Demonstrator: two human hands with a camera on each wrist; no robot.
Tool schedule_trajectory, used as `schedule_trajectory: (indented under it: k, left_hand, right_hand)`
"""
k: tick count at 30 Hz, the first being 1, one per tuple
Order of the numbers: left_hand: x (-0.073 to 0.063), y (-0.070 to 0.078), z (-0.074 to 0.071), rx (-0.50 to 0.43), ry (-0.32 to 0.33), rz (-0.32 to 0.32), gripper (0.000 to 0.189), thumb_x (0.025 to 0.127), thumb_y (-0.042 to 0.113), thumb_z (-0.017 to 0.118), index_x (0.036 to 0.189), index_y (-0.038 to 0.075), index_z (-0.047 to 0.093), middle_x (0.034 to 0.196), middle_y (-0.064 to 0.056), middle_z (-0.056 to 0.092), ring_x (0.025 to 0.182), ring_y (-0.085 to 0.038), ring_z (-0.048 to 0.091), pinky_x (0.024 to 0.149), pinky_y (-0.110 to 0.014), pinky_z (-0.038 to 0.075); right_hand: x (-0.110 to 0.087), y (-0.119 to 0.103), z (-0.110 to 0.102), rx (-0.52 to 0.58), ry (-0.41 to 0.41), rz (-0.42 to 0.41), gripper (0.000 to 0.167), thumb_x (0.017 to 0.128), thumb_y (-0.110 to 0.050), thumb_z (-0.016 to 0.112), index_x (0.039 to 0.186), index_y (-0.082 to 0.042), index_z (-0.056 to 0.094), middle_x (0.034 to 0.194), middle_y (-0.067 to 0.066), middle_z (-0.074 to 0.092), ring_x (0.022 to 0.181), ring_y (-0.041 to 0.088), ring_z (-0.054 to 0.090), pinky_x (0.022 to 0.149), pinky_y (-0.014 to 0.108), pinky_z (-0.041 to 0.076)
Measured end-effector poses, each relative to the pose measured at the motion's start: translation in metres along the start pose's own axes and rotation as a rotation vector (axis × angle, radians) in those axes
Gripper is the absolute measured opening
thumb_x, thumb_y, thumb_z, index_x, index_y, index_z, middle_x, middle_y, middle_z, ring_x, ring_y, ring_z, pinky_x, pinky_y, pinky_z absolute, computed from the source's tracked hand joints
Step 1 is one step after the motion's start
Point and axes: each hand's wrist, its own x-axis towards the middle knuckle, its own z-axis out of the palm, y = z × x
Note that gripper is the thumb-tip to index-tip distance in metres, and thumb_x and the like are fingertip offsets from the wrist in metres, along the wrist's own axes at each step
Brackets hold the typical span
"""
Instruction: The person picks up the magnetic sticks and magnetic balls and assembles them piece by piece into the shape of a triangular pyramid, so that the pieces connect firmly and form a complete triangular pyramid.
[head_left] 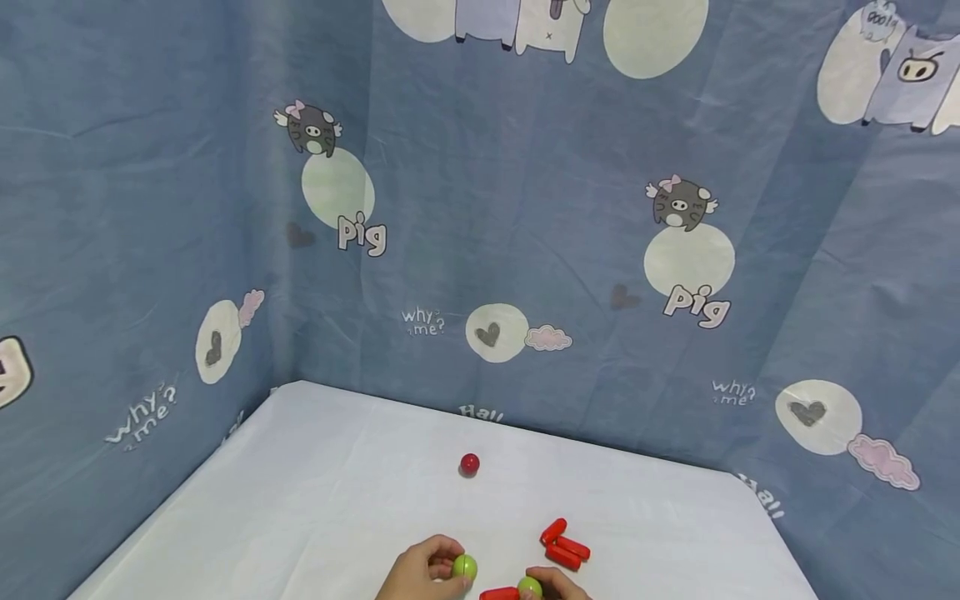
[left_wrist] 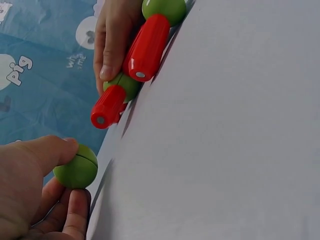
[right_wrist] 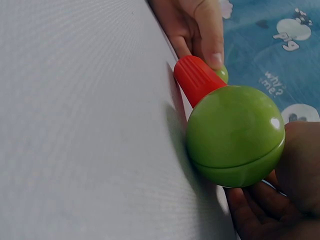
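Observation:
My left hand [head_left: 426,573] pinches a green ball [head_left: 464,567] between thumb and fingers, close over the white table; a dark seam runs across the ball in the left wrist view. To its right, my right hand [head_left: 561,584] grips another green ball [head_left: 529,587], its thumb on top in the left wrist view. A short red ribbed rod [head_left: 498,594] points from that ball toward the left hand. Nearer to me, another red rod [left_wrist: 147,47] meets a green ball [left_wrist: 165,9]. In the right wrist view, a large green ball [right_wrist: 235,132] covers part of the right fingers.
Three red rods [head_left: 564,555] lie grouped on the table beyond the right hand. A small red ball [head_left: 469,464] sits farther back. White cloth covers the table [head_left: 360,475], and a blue printed curtain [head_left: 510,208] hangs behind it and along the left.

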Motion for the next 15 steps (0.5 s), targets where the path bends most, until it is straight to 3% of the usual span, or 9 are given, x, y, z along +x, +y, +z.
schedule_trajectory:
  k: [9,15]
  left_hand:
    - [-0.009,-0.005,-0.002,-0.013,-0.047,0.061,0.032,0.083,0.015,0.083,0.106,0.001,0.067,0.093,0.001,0.069,0.085,-0.013,0.067,0.079,-0.034,0.057]
    - [-0.012,-0.006,-0.002,0.005,-0.075,0.064,0.033,0.083,0.018,0.085,0.106,0.003,0.067,0.092,0.002,0.069,0.085,-0.012,0.067,0.082,-0.036,0.057]
  right_hand:
    - [-0.002,-0.002,0.001,-0.009,-0.004,0.001,0.077,0.089,-0.060,0.070,0.129,0.004,0.060,0.114,0.010,0.070,0.098,0.023,0.065,0.086,0.045,0.059]
    - [-0.001,-0.004,0.000,-0.022,-0.014,0.019,0.075,0.090,-0.058,0.070,0.130,0.005,0.059,0.115,0.011,0.069,0.099,0.023,0.066,0.088,0.045,0.059]
